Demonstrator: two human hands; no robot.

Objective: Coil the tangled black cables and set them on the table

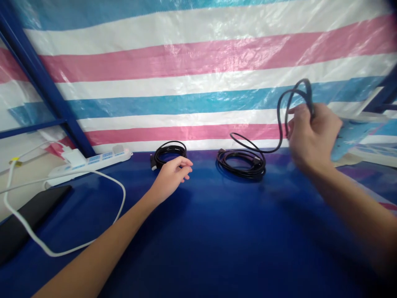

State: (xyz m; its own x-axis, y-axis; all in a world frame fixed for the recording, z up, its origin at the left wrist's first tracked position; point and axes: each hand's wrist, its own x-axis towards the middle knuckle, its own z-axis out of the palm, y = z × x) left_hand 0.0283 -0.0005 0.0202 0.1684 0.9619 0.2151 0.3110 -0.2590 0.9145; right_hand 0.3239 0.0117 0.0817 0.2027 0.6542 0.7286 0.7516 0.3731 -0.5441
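Observation:
Raised at the right, my right hand (313, 134) is closed round a loop of black cable (279, 120). This cable hangs down toward a coil of black cable (243, 167) on the blue tabletop (223, 231); whether the two are one piece I cannot tell. Some of my right fingers are hidden behind the hand. Over the table on the left, my left hand (174, 176) has its fingers loosely bent and slightly apart, with nothing visible in them. Just behind it lies a second coiled black cable (170, 150), partly covered by that hand, with a plug showing at its left end.
A white power strip (101, 159) with a white charger (74, 158) stands at the back left. A white cable (124, 194) loops across the table near a dark phone-like slab (34, 215). Striped plastic sheeting (186, 62) hangs behind, beside a blue metal post (40, 78).

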